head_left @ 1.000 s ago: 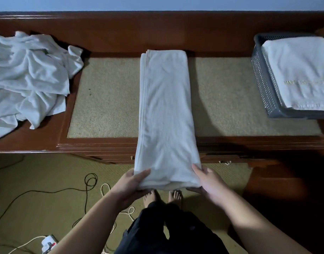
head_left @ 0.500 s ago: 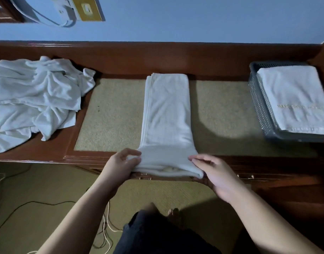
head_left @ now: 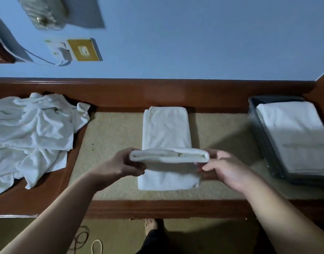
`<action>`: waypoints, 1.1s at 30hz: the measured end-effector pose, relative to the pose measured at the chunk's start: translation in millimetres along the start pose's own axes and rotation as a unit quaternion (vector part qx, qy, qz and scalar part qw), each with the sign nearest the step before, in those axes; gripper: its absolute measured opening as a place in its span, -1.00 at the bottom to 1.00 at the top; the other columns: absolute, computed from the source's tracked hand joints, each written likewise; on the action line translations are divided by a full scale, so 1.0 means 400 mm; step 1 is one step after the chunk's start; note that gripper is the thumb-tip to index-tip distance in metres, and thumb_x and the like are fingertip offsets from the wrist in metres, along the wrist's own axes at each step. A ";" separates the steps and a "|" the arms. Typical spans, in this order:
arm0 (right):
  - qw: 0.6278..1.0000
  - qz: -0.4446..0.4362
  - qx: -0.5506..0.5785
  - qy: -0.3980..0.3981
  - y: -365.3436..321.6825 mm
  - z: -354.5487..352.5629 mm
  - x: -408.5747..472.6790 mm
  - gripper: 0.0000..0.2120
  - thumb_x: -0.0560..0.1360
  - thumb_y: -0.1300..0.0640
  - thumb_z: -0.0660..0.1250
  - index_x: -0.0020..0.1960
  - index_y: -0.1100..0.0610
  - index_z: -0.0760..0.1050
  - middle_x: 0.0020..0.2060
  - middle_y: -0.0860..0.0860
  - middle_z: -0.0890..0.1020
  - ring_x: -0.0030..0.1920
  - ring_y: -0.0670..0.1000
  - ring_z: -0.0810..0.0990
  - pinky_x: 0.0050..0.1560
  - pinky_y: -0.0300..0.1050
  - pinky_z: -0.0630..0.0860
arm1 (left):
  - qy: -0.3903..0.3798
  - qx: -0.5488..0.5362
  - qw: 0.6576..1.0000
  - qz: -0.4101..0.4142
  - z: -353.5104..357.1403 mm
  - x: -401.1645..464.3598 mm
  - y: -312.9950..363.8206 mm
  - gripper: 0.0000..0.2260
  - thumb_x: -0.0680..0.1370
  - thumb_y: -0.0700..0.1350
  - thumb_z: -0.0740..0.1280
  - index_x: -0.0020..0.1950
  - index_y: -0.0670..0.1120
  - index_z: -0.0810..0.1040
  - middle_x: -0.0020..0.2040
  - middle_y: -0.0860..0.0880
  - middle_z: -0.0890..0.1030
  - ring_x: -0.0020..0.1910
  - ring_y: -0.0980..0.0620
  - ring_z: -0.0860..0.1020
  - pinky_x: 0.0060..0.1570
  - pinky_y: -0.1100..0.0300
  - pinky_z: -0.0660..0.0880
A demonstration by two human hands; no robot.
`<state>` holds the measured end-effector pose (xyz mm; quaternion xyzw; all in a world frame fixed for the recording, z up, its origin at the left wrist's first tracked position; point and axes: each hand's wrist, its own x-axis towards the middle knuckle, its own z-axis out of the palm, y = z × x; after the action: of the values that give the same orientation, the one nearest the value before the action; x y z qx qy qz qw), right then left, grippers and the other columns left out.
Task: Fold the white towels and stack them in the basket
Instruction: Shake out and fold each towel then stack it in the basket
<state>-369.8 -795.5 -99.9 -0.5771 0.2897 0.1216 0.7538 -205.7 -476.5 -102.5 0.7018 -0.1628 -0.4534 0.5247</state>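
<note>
A long folded white towel (head_left: 166,129) lies across the beige mat in the middle of the wooden table. Its near end is lifted and carried back over the strip. My left hand (head_left: 126,165) grips the left corner of that raised end. My right hand (head_left: 221,167) pinches the right corner. A grey mesh basket (head_left: 262,136) stands at the right with folded white towels (head_left: 295,136) stacked inside. A crumpled heap of unfolded white towels (head_left: 31,136) lies at the left.
The beige mat (head_left: 110,143) is set in a dark wooden table (head_left: 157,208) against a blue wall. A wall socket with a plugged white adapter (head_left: 78,51) hangs upper left. Cables (head_left: 84,239) lie on the floor below, by my bare foot (head_left: 151,223).
Both hands have lifted the towel's hanging near end from below the table edge and brought it up and forward over the part lying on the mat. The view has tilted upward.
</note>
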 end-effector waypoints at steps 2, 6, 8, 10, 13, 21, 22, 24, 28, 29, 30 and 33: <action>0.997 -0.031 -0.069 0.025 -0.017 0.005 0.047 -0.72 0.52 0.39 0.43 0.21 0.22 0.64 0.02 0.26 0.72 -0.04 0.20 0.73 0.03 0.15 0.62 | 0.051 0.078 0.996 0.007 -0.021 0.056 0.008 -0.74 0.53 -0.26 0.51 0.19 -0.09 0.62 -0.03 -0.13 0.73 0.00 -0.07 0.71 0.07 0.05 0.65; 0.988 -0.051 -0.111 0.090 -0.027 0.011 0.154 -0.85 0.58 0.23 0.47 0.14 0.16 0.66 -0.14 0.18 0.74 -0.23 0.12 0.70 -0.28 -0.12 0.53 | 0.131 0.163 0.978 0.005 -0.048 0.163 -0.012 -0.93 0.59 0.00 0.48 0.03 0.07 0.65 -0.16 0.01 0.72 -0.20 0.04 0.68 -0.18 0.10 0.59; 0.986 -0.042 -0.125 0.099 -0.021 0.006 0.210 -0.87 0.58 0.17 0.47 0.13 0.11 0.66 -0.21 0.13 0.71 -0.28 0.06 0.66 -0.34 -0.15 0.50 | 0.163 0.164 0.973 -0.014 -0.059 0.213 -0.036 -0.92 0.58 0.08 0.47 0.02 0.11 0.66 -0.13 0.05 0.71 -0.15 0.06 0.67 -0.13 0.08 0.60; 0.986 -0.034 -0.125 0.106 -0.007 -0.002 0.272 -0.87 0.58 0.13 0.48 0.12 0.10 0.66 -0.22 0.05 0.71 -0.32 -0.05 0.63 -0.37 -0.20 0.47 | 0.178 0.154 0.971 -0.033 -0.067 0.260 -0.056 -0.90 0.57 0.12 0.46 0.02 0.14 0.68 -0.10 0.09 0.71 -0.10 0.08 0.67 -0.12 0.12 0.60; 0.987 -0.027 -0.110 0.117 0.007 -0.017 0.367 -0.84 0.57 0.08 0.50 0.13 0.06 0.67 -0.06 -0.06 0.77 -0.11 -0.09 0.74 -0.18 -0.22 0.57 | 0.197 0.125 0.971 -0.048 -0.075 0.329 -0.077 -0.89 0.57 0.12 0.46 0.02 0.13 0.69 -0.08 0.11 0.73 -0.09 0.12 0.69 -0.11 0.17 0.61; 0.980 -0.025 -0.156 0.118 -0.063 -0.079 0.615 -0.81 0.56 0.01 0.51 0.12 0.07 0.71 -0.03 -0.06 0.78 0.02 0.00 0.76 0.15 0.04 0.66 | 0.289 0.071 0.953 -0.052 -0.135 0.547 -0.047 -0.81 0.53 0.06 0.52 0.01 -0.02 0.69 -0.14 0.02 0.73 -0.13 0.03 0.71 -0.29 0.20 0.58; 0.978 -0.036 -0.160 0.128 -0.078 -0.086 0.645 -0.83 0.56 0.02 0.51 0.08 0.08 0.71 -0.06 -0.05 0.78 0.00 0.00 0.76 0.13 0.03 0.67 | 0.305 0.057 0.949 -0.050 -0.146 0.576 -0.035 -0.79 0.52 0.06 0.54 0.03 -0.03 0.68 -0.12 0.03 0.73 -0.13 0.05 0.71 -0.33 0.25 0.55; 0.973 -0.055 -0.163 0.151 -0.112 -0.095 0.702 -0.88 0.57 0.06 0.50 0.01 0.10 0.72 -0.12 -0.04 0.78 -0.06 -0.02 0.76 0.04 -0.04 0.66 | 0.326 0.030 0.944 -0.047 -0.166 0.635 -0.011 -0.74 0.49 0.06 0.57 0.08 -0.04 0.68 -0.10 0.04 0.74 -0.15 0.08 0.71 -0.37 0.32 0.53; 0.970 -0.041 -0.162 0.178 -0.163 -0.117 0.804 -0.86 0.58 0.05 0.49 -0.02 0.13 0.70 -0.12 0.00 0.77 -0.08 0.02 0.75 -0.03 -0.06 0.65 | 0.356 0.010 0.932 -0.067 -0.196 0.755 0.021 -0.70 0.43 0.09 0.62 0.02 -0.04 0.69 -0.12 0.04 0.74 -0.15 0.05 0.72 -0.30 0.22 0.56; 0.970 -0.033 -0.160 0.180 -0.166 -0.123 0.828 -0.85 0.59 0.05 0.48 -0.01 0.14 0.69 -0.09 0.02 0.76 -0.07 0.03 0.75 -0.03 -0.05 0.64 | 0.365 0.011 0.928 -0.075 -0.201 0.783 0.022 -0.70 0.42 0.11 0.62 -0.01 -0.04 0.69 -0.13 0.04 0.74 -0.14 0.04 0.71 -0.29 0.20 0.56; 0.970 -0.027 -0.156 0.185 -0.163 -0.129 0.853 -0.84 0.59 0.06 0.48 0.00 0.16 0.69 -0.07 0.04 0.76 -0.07 0.05 0.74 -0.03 -0.03 0.65 | 0.375 0.009 0.923 -0.083 -0.206 0.810 0.017 -0.70 0.42 0.12 0.62 -0.02 -0.03 0.69 -0.13 0.04 0.73 -0.14 0.04 0.70 -0.28 0.19 0.55; 0.967 -0.018 -0.154 0.204 -0.149 -0.142 0.919 -0.79 0.60 0.05 0.47 0.00 0.22 0.67 -0.06 0.12 0.75 -0.06 0.11 0.74 0.00 0.07 0.65 | 0.400 -0.010 0.910 -0.107 -0.218 0.879 -0.014 -0.70 0.40 0.14 0.62 0.00 0.01 0.69 -0.10 0.06 0.73 -0.12 0.03 0.70 -0.15 0.11 0.65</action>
<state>-60.6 -922.6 -274.0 -0.7040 0.4050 0.0310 0.5825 51.9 -670.6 -267.8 0.8326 0.1412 -0.1902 0.5007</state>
